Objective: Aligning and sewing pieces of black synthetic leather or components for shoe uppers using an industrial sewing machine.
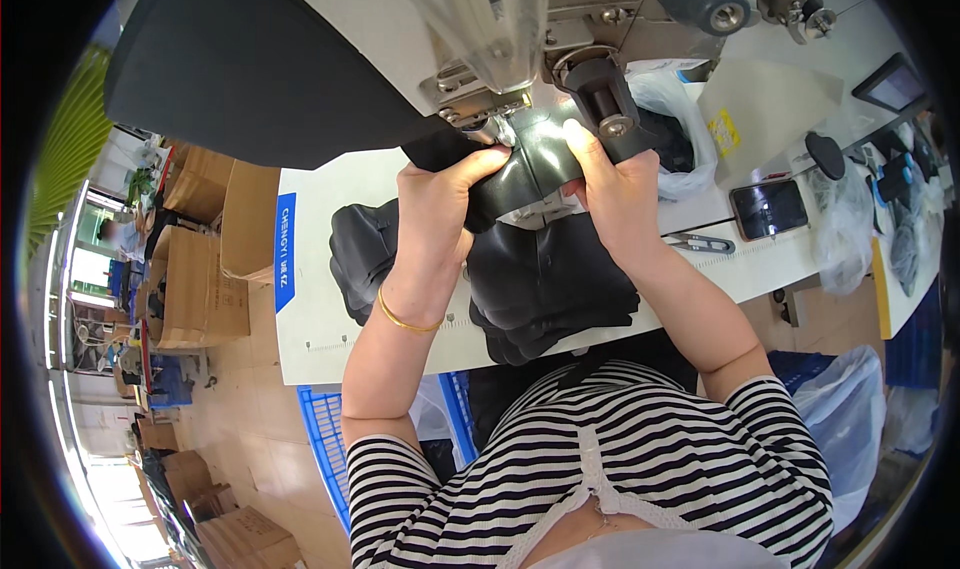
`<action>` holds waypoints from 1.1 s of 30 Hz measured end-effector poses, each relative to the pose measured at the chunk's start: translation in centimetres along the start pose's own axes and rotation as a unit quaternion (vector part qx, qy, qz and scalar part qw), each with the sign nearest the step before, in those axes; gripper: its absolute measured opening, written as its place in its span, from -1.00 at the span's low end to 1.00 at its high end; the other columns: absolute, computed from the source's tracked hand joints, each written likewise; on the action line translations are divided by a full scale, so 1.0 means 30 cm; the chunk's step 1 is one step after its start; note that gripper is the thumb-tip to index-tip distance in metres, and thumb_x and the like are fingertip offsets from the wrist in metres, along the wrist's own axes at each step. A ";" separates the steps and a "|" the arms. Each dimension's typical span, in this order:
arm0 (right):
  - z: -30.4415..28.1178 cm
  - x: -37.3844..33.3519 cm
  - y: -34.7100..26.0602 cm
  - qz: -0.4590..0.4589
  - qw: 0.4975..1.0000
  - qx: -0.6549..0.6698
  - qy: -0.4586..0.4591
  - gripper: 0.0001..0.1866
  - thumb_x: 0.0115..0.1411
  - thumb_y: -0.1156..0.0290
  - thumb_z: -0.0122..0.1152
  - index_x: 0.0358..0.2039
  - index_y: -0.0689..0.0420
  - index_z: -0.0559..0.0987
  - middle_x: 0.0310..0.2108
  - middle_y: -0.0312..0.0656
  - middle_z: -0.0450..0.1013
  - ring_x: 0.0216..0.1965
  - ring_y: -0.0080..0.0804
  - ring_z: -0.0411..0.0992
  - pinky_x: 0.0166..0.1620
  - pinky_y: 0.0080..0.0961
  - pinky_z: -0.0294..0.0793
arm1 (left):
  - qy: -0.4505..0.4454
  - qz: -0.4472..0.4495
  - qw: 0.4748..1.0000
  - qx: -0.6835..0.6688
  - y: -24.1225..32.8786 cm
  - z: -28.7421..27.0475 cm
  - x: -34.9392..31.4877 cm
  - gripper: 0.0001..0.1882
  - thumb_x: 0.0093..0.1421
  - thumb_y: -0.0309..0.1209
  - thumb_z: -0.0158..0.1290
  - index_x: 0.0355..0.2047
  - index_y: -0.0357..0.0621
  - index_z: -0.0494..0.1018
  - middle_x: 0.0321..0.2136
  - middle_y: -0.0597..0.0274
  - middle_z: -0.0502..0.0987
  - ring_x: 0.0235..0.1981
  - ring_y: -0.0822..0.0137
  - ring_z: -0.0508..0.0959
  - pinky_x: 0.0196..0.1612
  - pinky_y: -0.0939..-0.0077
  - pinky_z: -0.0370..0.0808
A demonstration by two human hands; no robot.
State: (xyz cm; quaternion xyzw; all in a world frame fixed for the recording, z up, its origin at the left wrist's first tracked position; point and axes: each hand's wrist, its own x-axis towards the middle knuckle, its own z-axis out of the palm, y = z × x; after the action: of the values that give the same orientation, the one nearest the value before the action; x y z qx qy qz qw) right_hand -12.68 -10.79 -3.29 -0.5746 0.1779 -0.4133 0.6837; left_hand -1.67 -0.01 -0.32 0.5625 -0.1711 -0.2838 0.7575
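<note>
Striped fabric of your shirt (620, 439) is filling the nearest part of the view, and just beyond it a larger stack (550, 279) of folded black pieces is lying at the near edge of the white surface (310, 314). A smaller stack (362, 254) is sitting to its left, beside your forearm. Snips (700, 242) are resting past your right forearm, with a phone (768, 209) lying near them.

Farther in, your left hand (440, 199) is pinching the black piece (535, 169), thumb on top, close to the presser foot (497, 129). Your right hand (620, 194) is gripping the same piece on its other side, thumb pressing from above, so each grip is narrow and holding material. The piece is stretching between your hands at the working end of the sewing machine (360, 19).

Judging from this, you are partway through one piece: it is sitting at the foot and not yet released. Much seems to be remaining, though you cannot tell whether either stack is holding finished or waiting pieces. Beyond your right hand, a clear bag (708, 149) is holding more black material; its state is also staying unclear. Far left, cartons (205, 289) are standing on the floor.
</note>
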 end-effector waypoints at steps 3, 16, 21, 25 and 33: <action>0.010 0.005 0.007 -0.026 0.999 0.018 0.015 -0.80 0.21 0.36 0.12 -0.44 0.24 0.53 -0.66 -0.35 0.39 -0.71 -0.72 0.31 -0.69 -0.77 0.18 | 0.006 0.010 1.000 0.002 -0.003 -0.001 0.005 -0.87 -0.06 -0.71 0.15 -0.46 -0.30 0.51 -0.49 0.21 0.55 -0.47 0.42 0.55 -0.36 0.57 0.50; 0.000 -0.005 -0.015 -0.003 1.000 0.001 -0.003 -0.84 0.25 0.44 0.03 -0.35 0.27 0.52 -0.57 -0.34 0.41 -0.62 -0.70 0.33 -0.60 -0.71 0.36 | -0.003 0.020 1.000 0.008 -0.002 -0.005 0.010 -0.88 -0.06 -0.71 0.15 -0.47 -0.31 0.52 -0.49 0.22 0.55 -0.47 0.42 0.54 -0.36 0.57 0.49; -0.007 0.000 -0.008 -0.003 1.000 -0.018 0.001 -0.82 0.24 0.43 0.04 -0.38 0.28 0.53 -0.61 -0.33 0.41 -0.65 -0.70 0.32 -0.62 -0.69 0.32 | -0.003 0.020 1.000 0.011 -0.006 -0.005 0.010 -0.89 -0.06 -0.71 0.15 -0.48 -0.32 0.51 -0.49 0.20 0.55 -0.47 0.41 0.54 -0.35 0.56 0.49; -0.019 0.031 -0.008 -0.021 0.998 -0.055 -0.016 -0.77 0.22 0.37 0.08 -0.47 0.27 0.53 -0.70 -0.34 0.38 -0.73 -0.67 0.27 -0.64 -0.65 0.23 | -0.006 -0.025 0.999 -0.028 0.009 -0.017 0.046 -0.88 -0.03 -0.75 0.10 -0.44 -0.36 0.49 -0.43 0.15 0.54 -0.41 0.34 0.56 -0.31 0.50 0.52; -0.023 0.033 0.005 -0.027 0.999 -0.027 -0.031 -0.80 0.16 0.33 0.20 -0.40 0.23 0.54 -0.64 -0.35 0.39 -0.72 -0.68 0.27 -0.63 -0.70 0.22 | -0.018 -0.061 0.997 -0.031 0.010 -0.032 0.050 -0.87 -0.01 -0.73 0.10 -0.40 -0.37 0.51 -0.42 0.12 0.55 -0.39 0.31 0.57 -0.27 0.46 0.54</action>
State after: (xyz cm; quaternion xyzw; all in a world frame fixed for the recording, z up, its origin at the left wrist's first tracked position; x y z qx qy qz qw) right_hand -12.53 -12.00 -3.39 -0.6097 0.1521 -0.4084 0.6621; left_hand 0.13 -0.18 -0.43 0.5427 -0.1414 -0.3448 0.7527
